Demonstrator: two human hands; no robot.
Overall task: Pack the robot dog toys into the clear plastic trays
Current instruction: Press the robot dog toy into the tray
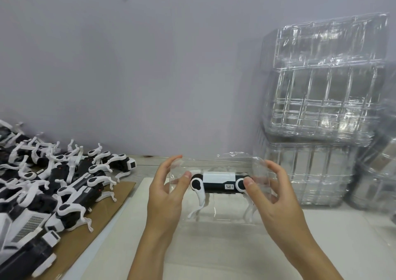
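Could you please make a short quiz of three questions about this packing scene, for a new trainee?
1. True or false: both hands, left hand and right hand, hold the clear tray.
2. Where is the pile of unpacked robot dogs? A: on the person's left. B: on the right. C: against the wall, behind the tray.
3. Fill in: the stacks of empty clear trays stand on the person's ____ side.

Key
1. True; each hand grips one end, and a black and white robot dog sits inside.
2. A
3. right
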